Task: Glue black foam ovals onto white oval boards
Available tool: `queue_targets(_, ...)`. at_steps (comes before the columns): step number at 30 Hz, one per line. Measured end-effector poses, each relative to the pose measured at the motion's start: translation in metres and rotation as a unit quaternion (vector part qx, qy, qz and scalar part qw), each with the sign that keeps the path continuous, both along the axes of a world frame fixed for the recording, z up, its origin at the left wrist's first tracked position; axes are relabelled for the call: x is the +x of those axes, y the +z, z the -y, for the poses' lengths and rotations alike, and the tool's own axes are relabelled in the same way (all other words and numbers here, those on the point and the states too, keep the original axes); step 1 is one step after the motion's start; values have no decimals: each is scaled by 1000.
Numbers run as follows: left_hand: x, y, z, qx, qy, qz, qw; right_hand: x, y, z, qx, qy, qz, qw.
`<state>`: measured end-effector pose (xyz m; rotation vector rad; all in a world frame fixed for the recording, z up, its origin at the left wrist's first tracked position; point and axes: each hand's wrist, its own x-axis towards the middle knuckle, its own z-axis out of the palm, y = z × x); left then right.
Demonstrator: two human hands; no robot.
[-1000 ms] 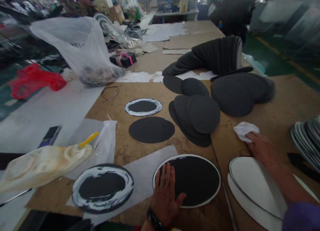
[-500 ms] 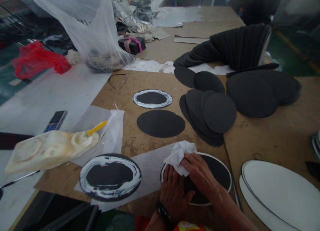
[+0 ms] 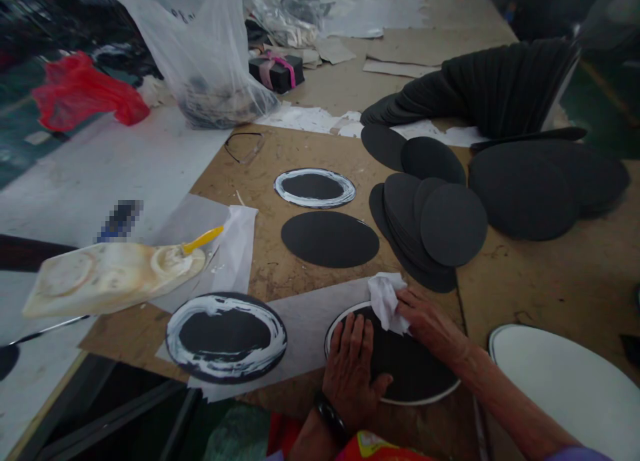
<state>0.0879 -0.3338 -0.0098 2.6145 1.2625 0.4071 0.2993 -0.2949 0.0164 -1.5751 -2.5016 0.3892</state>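
Note:
A black oval board with a white rim (image 3: pixel 415 364) lies flat at the table's front edge. On its left part my left hand (image 3: pixel 350 368) rests flat, fingers stretched out, a dark bracelet on the wrist. My right hand (image 3: pixel 425 314) grips a crumpled white cloth or tissue (image 3: pixel 387 301) against the board's upper edge. To the left, a black oval smeared with a ring of white paste (image 3: pixel 225 340) sits on white paper (image 3: pixel 305 321). Farther back are a second pasted oval (image 3: pixel 315 187) and a plain black oval (image 3: pixel 330 240).
A cut plastic container (image 3: pixel 115 274) holds white paste and a yellow-handled spreader (image 3: pixel 203 240). Black ovals (image 3: pixel 453 224) lie overlapped at right, behind them a fanned row (image 3: pixel 500 88). White ovals (image 3: pixel 565 381) lie front right. Glasses (image 3: pixel 245 148) and a plastic bag (image 3: pixel 215 68) stand farther back.
My right hand has slid the cloth rightward along the board's upper edge. My left hand stays flat on the board. The whole view has shifted slightly.

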Motion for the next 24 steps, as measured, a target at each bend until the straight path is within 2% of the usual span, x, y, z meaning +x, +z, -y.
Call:
queue_targets(4,0,0,1,1,-6,0,1000,0,14,-4,-15,-54,-9,998)
queue_targets(7,0,1,0,-1,-8,-8,1000,-5,15,-8,-2,-86,-31,996)
queue_targets(11,0,0,0,-2,-8,-8,1000,-15,2,-12,-3,-53,-42,998)
queue_targets(16,-1,-5,1,-1,-7,-1,1000,-32,-8,-15,-2,27,21,999)
queue_targets(20,0,-3,1,-18,-6,0,1000,-36,-7,-19,-13,2,88,996)
queue_targets(24,0,2,-1,-31,1,-2,1000,-17,-4,-23,8,-52,131,990)
